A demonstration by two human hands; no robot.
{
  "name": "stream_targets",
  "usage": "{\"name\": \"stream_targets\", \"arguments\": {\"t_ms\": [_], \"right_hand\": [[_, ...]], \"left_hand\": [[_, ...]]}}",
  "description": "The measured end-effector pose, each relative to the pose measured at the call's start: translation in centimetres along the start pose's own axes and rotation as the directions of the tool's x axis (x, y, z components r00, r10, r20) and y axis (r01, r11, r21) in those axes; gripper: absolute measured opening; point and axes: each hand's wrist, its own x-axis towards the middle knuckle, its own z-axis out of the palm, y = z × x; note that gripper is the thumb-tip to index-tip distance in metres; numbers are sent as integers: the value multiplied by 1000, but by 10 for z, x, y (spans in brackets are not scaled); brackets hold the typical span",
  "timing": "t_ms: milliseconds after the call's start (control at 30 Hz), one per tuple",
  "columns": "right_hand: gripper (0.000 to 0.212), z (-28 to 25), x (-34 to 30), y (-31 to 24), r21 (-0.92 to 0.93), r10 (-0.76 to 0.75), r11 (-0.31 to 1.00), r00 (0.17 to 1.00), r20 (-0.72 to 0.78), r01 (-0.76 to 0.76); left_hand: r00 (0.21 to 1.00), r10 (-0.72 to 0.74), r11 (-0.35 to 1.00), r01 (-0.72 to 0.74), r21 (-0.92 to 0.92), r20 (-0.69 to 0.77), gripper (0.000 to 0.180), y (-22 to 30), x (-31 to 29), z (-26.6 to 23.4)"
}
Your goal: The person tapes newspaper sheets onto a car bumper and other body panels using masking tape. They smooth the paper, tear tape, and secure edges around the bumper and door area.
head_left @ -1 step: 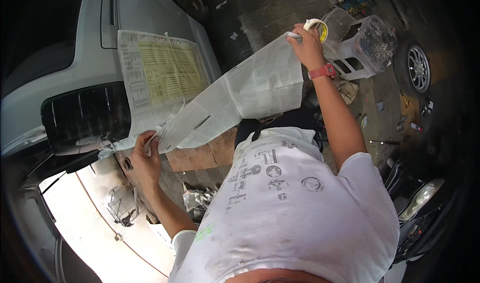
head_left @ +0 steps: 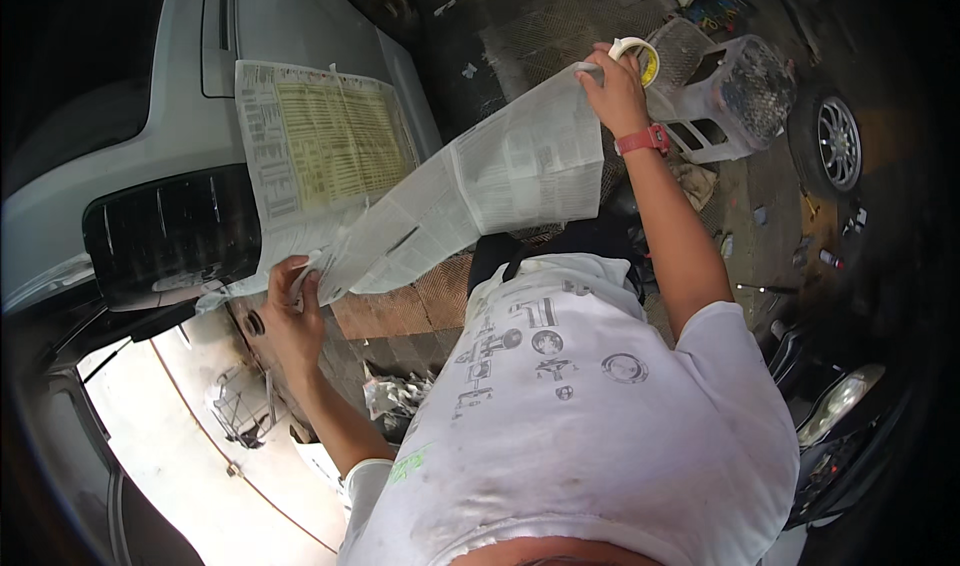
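A sheet of newspaper (head_left: 520, 171) stretches slantwise between my two hands, its printing pale. My left hand (head_left: 295, 296) pinches its lower left end, close to the black side mirror (head_left: 180, 236) of a grey car. At the upper right corner, my right hand (head_left: 618, 96) grips the sheet and also carries a roll of masking tape (head_left: 648, 64) hooked on its fingers. Another newspaper sheet (head_left: 340, 146), with a yellow printed block, covers part of the car's side (head_left: 290, 16) beyond the mirror. The held sheet overlaps its lower edge.
A grey plastic-looking step stool (head_left: 755, 96) stands on the floor at the right, with a loose wheel (head_left: 835, 141) beside it. Tools and small items are scattered nearby. A dark car with a headlight (head_left: 845, 406) is at the lower right. Crumpled plastic (head_left: 390, 396) lies by my left forearm.
The held newspaper's lower left end is drawn slightly closer into my left hand. Otherwise the hands and sheet have hardly moved.
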Motion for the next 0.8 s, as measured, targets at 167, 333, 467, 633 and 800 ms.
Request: {"name": "stream_targets", "arguments": {"t_ms": [167, 333, 467, 633, 800], "right_hand": [[57, -3, 34, -25, 88, 30, 996, 998, 58, -35], [55, -29, 12, -79, 611, -69, 773, 933, 353, -174], [56, -52, 3, -117, 728, -219, 576, 788, 576, -372], [56, -59, -1, -141, 776, -312, 500, 757, 574, -383], [40, -77, 13, -159, 683, -283, 635, 714, 640, -361]], "left_hand": [[971, 224, 973, -217, 77, -85, 17, 42, 19, 37], [963, 204, 966, -227, -122, -174, 19, 75, 62, 100], [971, 152, 921, -206, -329, -182, 22, 96, 93, 137], [980, 199, 861, -179, -477, -7, 17, 132, 116, 161], [977, 206, 857, -151, -492, 59, 18, 123, 120, 182]]}}
